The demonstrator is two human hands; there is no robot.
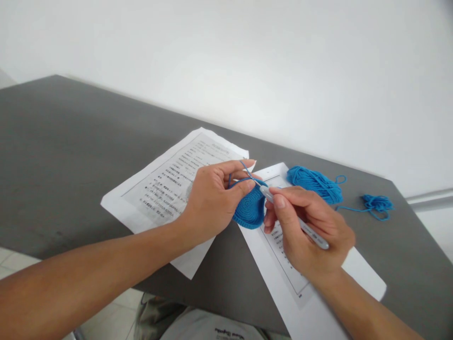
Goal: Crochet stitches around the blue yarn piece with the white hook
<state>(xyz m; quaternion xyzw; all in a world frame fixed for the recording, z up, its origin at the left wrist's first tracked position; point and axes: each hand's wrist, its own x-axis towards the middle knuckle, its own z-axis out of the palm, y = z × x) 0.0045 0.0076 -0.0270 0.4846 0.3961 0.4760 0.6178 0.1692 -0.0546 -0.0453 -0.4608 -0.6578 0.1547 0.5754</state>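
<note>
My left hand point(217, 196) pinches the upper edge of a round blue crochet piece point(250, 210), with a strand of blue yarn running over its raised index finger. In my right hand point(311, 226) is a crochet hook point(313, 234) with a grey handle, gripped much like a pen. The hook's thin metal shaft points up and left to the top edge of the piece, close to my left fingertips. Whether its tip sits inside a stitch is too small to tell. Both hands are closed and hover above printed sheets.
One printed sheet point(159, 189) lies under my left hand, another point(262, 269) under my right. A blue yarn skein point(314, 183) and a smaller yarn tangle point(378, 204) rest at the right on the grey table point(88, 141). A white wall point(226, 61) stands behind.
</note>
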